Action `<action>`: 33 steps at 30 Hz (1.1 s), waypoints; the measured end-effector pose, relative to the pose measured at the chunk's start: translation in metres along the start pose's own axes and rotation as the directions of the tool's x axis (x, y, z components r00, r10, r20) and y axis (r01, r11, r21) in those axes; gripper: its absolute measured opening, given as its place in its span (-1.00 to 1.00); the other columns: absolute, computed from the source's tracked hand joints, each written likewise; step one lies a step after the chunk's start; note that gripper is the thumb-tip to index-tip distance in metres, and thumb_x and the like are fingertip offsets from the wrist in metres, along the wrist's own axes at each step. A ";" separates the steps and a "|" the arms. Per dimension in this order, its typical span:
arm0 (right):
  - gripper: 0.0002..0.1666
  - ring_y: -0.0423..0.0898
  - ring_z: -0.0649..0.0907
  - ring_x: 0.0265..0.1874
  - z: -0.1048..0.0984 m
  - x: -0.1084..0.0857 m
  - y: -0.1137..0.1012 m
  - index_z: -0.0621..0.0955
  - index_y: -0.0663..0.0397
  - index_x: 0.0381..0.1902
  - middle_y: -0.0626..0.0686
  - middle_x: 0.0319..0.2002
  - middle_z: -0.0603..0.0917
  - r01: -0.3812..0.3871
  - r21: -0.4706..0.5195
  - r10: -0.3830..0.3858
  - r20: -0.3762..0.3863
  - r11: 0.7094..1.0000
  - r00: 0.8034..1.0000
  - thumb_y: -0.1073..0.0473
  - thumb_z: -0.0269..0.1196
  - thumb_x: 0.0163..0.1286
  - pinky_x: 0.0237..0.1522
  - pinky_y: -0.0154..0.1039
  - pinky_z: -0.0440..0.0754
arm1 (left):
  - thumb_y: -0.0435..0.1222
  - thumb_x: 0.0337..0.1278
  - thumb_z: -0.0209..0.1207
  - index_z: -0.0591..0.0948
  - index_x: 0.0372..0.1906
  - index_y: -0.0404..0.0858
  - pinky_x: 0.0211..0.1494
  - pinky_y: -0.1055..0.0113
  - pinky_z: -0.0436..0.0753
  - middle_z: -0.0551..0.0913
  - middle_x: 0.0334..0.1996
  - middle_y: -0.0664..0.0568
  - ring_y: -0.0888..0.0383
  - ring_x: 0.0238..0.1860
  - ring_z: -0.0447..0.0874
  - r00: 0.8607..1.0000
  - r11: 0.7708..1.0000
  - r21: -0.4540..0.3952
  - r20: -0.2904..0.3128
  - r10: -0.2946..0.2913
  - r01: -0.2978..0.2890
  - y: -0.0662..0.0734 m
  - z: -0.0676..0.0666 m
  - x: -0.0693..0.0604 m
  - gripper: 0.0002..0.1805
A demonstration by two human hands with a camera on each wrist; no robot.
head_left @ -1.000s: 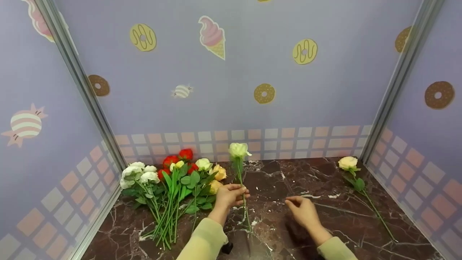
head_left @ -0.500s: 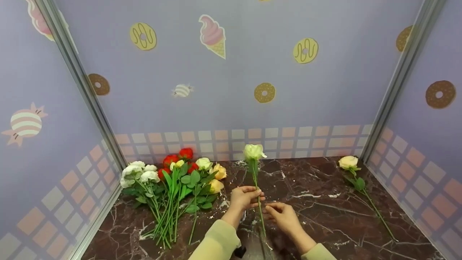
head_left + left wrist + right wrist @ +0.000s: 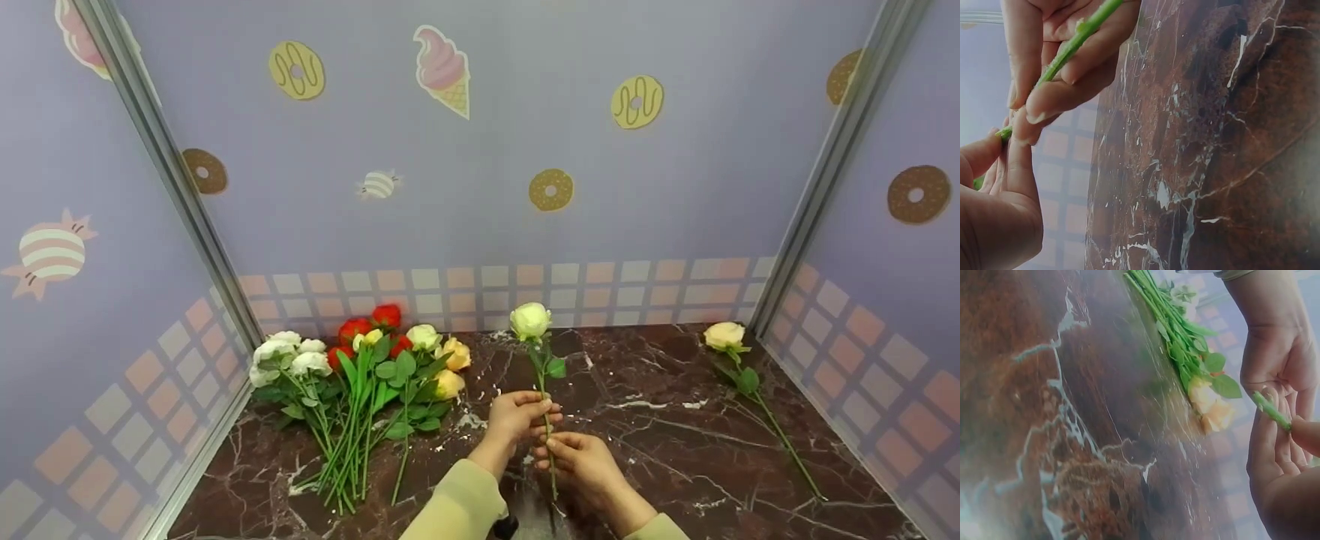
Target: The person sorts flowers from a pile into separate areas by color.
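Note:
A white rose (image 3: 530,321) stands nearly upright in front of me, bloom at the top, with a green leaf (image 3: 556,367) showing on its right side. My left hand (image 3: 512,421) pinches the middle of its stem between thumb and fingers. Just below, my right hand (image 3: 589,461) pinches the same stem, close to the left hand. In the left wrist view the green stem (image 3: 1081,42) crosses the right hand's fingers at a slant. The right wrist view shows a short piece of stem (image 3: 1272,410) under the right thumb; the bloom is out of sight there.
On the left of the dark marbled tabletop (image 3: 660,450) lie white flowers (image 3: 289,360), red flowers (image 3: 356,330), yellow-orange roses (image 3: 452,356) and another pale rose (image 3: 424,337), their stems toward me. A single cream rose (image 3: 724,337) lies at the right. Patterned walls (image 3: 480,225) enclose three sides.
My left hand has carried the white rose to the right, and its leaf has turned into view. My right hand has moved left and now pinches the stem.

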State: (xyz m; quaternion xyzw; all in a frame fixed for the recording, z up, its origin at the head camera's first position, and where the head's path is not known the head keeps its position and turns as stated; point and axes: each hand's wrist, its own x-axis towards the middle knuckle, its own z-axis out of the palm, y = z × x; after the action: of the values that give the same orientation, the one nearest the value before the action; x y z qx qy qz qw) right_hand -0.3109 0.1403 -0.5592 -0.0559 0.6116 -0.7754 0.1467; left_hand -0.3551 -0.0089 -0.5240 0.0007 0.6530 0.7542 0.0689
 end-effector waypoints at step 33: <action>-0.58 -0.18 0.80 -0.41 -0.071 0.000 -0.019 0.52 0.66 0.16 0.06 -0.33 0.82 0.040 -0.234 -0.092 -0.213 0.971 0.973 0.32 0.18 0.55 -0.24 -0.31 0.80 | -0.45 0.37 0.23 0.64 0.05 -0.60 -0.21 0.17 0.85 0.79 -0.22 -0.38 0.02 -0.34 0.86 0.951 0.984 0.181 -0.304 0.059 -0.003 0.020 -0.112 0.016 -0.71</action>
State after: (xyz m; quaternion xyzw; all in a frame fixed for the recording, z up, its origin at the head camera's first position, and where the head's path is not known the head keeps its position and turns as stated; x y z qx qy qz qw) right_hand -0.3332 0.2105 -0.5583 -0.0056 0.7070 -0.7058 0.0438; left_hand -0.3834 -0.1205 -0.5219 -0.1006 0.7204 0.6847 -0.0462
